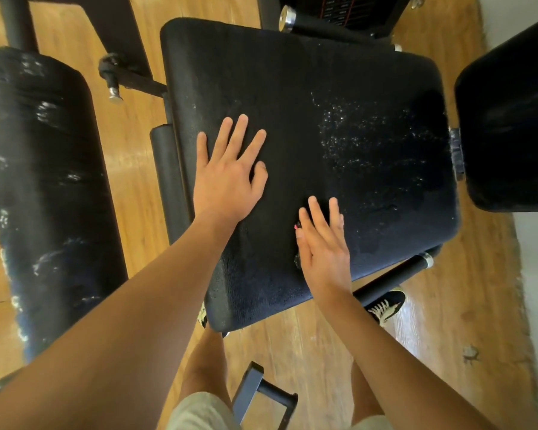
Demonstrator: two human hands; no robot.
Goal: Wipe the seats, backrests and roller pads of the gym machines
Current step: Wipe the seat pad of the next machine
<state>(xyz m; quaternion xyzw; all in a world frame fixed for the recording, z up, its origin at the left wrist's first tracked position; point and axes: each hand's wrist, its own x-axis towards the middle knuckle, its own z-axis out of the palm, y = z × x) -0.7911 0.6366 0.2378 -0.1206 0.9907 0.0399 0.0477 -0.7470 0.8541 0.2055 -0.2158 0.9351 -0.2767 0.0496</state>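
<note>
On the black seat pad (370,88) at centre, the left hand (227,181) lies flat, fingers spread, on what appears to be a dark cloth (261,290) over the pad's left part; the right hand (323,246) rests beside it, fingers straight and together; droplets (370,135) speckle the pad's right part

Forearms bare up to frame edge. Left hand (227,178) and right hand (323,243): short plain nails. Small pink spot at right thumb tip, unclear what. Shorts (196,411) light beige, plain fabric, ending above knees; legs bare below. Right shoe (385,305): black low sneaker, white laces, pale sole edge. Left shoe (202,316): only sliver of white lace visible.
</note>
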